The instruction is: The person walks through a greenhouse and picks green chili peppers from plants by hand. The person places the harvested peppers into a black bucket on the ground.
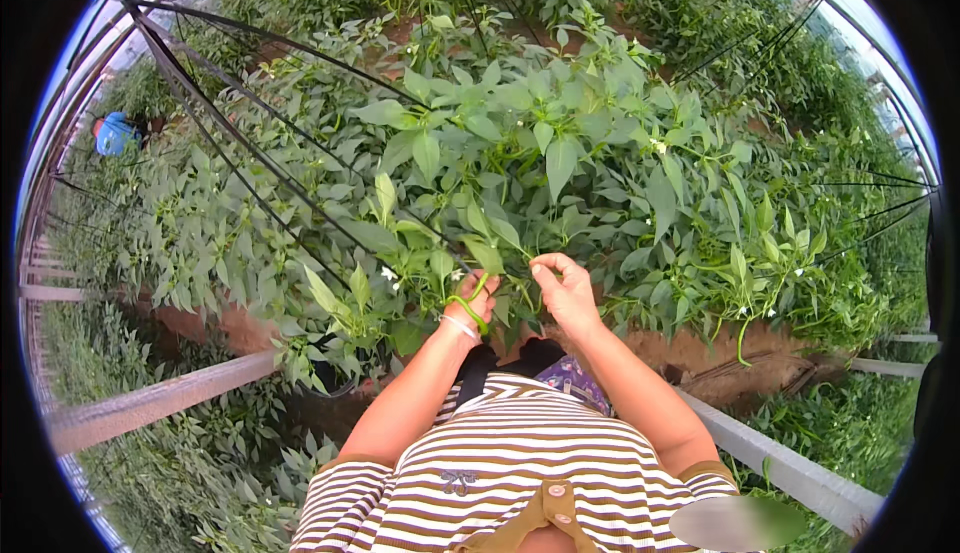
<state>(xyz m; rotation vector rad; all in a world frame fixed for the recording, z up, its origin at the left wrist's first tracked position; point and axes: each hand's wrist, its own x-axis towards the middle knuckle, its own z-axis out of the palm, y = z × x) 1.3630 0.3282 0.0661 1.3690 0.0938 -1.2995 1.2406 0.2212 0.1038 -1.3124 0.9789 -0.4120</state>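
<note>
Amid a pepper plant [517,170] with broad green leaves, both my hands work close together in front of my waist. My left hand [484,302], with a white band [459,326] at its wrist, is curled among the leaves. A long, curved green chili pepper [469,304] lies across that hand; whether the fingers grip it is partly hidden. On the right, my right hand [566,294] pinches a thin leafy shoot [517,242] between thumb and forefinger. Small white flowers [388,273] show left of my hands.
Black support cords [277,170] slant down through the foliage from the upper left. Pale beams run at left [165,399] and right [787,455]. A dark round container [330,384] is half hidden by leaves. A person in blue [116,133] is at far left.
</note>
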